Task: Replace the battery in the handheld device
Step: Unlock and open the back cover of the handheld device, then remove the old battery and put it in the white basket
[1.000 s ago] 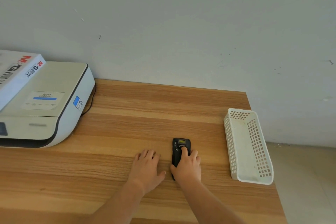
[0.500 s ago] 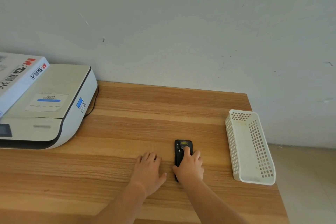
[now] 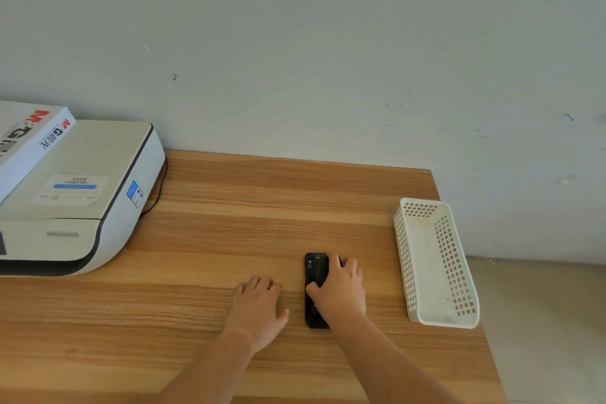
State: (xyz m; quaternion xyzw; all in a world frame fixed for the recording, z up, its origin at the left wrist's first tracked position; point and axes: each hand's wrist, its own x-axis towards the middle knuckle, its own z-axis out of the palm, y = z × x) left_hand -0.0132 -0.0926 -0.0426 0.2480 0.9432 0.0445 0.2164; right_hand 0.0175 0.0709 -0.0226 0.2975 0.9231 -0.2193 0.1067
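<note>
A black handheld device (image 3: 315, 272) lies flat on the wooden table (image 3: 229, 233), its long side pointing away from me. My right hand (image 3: 341, 289) lies over its right half, the thumb against its left edge and the fingers curled round its far right side. My left hand (image 3: 259, 305) rests palm down on the table just left of the device, fingers relaxed, holding nothing. Most of the device's near end is hidden under my right hand. No battery is in sight.
A white perforated plastic basket (image 3: 459, 275) stands at the table's right edge, nothing visible inside. A white printer (image 3: 82, 207) with a box (image 3: 23, 141) on top fills the left side. A bare wall runs behind the table.
My right hand's fingers have shifted from the top of the device to wrap its right side. The device's upper face now looks dark. My left hand has stayed put.
</note>
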